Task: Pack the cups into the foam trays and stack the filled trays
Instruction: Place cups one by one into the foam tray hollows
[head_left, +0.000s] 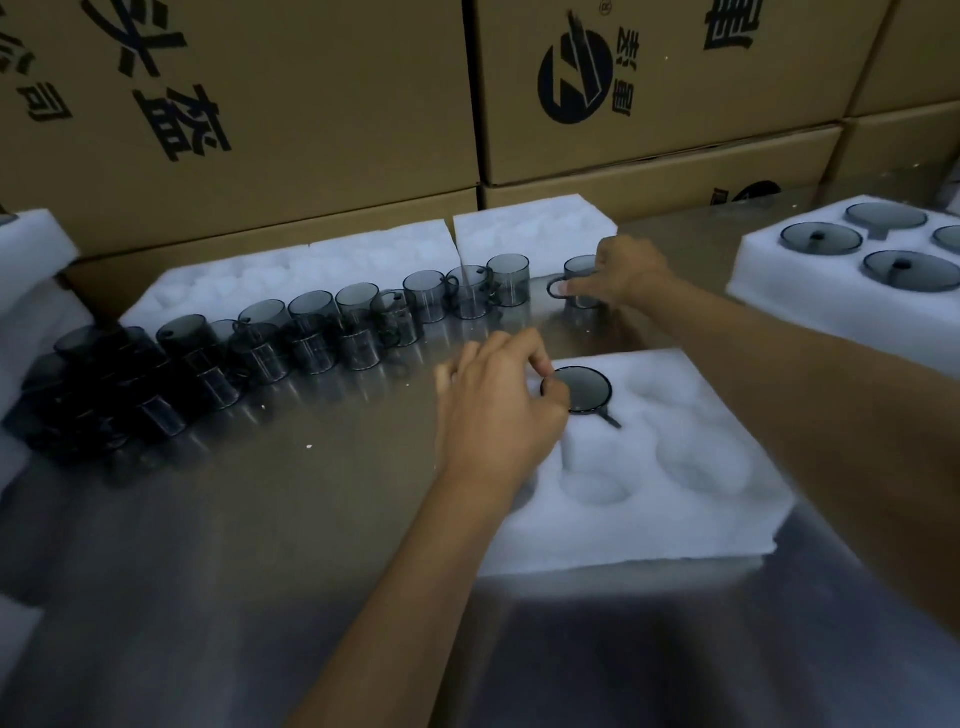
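A white foam tray (649, 514) lies on the steel table in front of me. One smoky glass cup (584, 389) sits in its far-left pocket, and my left hand (493, 410) rests its fingers on that cup's rim. The other pockets in this tray hold nothing. My right hand (626, 273) reaches further back and grips a standing cup (576, 283) by its side, its handle pointing left. A long row of several grey cups (322, 332) stands across the table to the left.
A filled foam tray (769, 291) sits at the right, with cups in its pockets. Empty foam trays (530, 228) lean along the back and at the left edge (31, 249). Stacked cardboard boxes (311, 104) wall off the far side. Steel table (260, 545).
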